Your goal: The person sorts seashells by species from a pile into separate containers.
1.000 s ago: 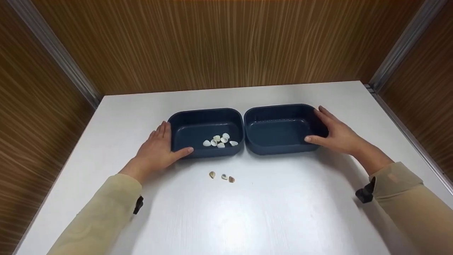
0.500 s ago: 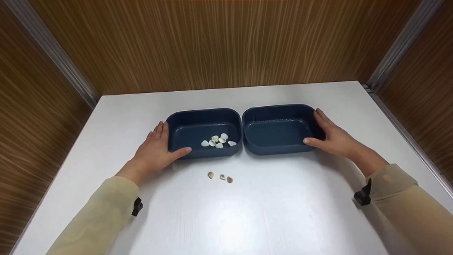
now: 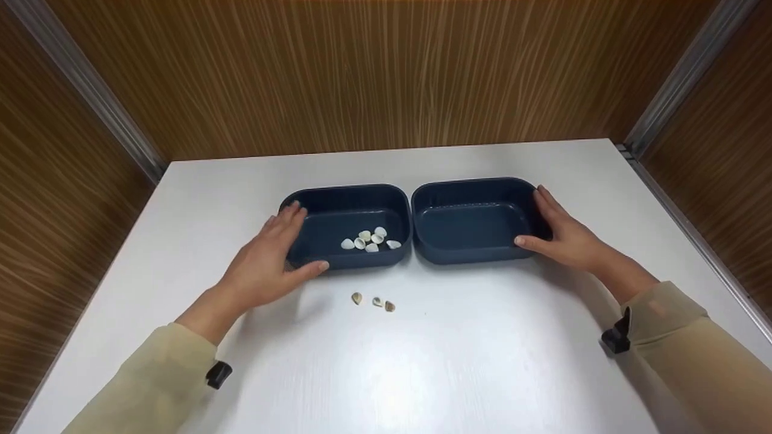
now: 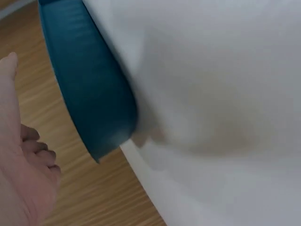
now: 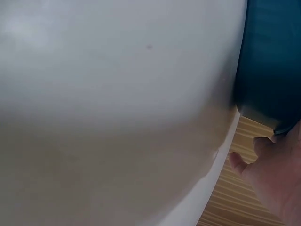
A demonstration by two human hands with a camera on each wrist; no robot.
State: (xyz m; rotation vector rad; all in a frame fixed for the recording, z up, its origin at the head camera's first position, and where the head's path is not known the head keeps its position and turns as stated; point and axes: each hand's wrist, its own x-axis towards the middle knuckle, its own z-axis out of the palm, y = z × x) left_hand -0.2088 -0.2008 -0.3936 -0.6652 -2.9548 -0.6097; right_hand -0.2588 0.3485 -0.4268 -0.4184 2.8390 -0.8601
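the left hand (image 3: 265, 265) sits at the outer end of the left tub (image 3: 345, 226), the landmark for everything here. its thumb lies along the tub's near wall and its fingers reach over the far-left corner of the rim, loosely spread, cupping the end more than clamping it. in the left wrist view the palm looks a little off the blue wall, so i can't tell how firm that contact is.

inside the left tub, toward its near right corner, lies a small cluster of pale shells (image 3: 370, 239). three loose shells (image 3: 373, 300) rest on the white table (image 3: 422, 361) just in front of the tub's near wall.

touching the left tub's right side is the right tub (image 3: 476, 220), which looks bare inside. the right hand (image 3: 567, 238) frames its far end, fingers straight along the side wall, thumb on the near wall, a flat steadying hold rather than a pinch.

to my eye the risk is in the left hand's half-lifted pose: if those fingers hook the rim and pull up or tilt, the shells inside could slide or spill out. a push toward the person might sweep the tub over the three loose shells and scatter them. uneven pressure from the two hands could also skew the tubs apart.
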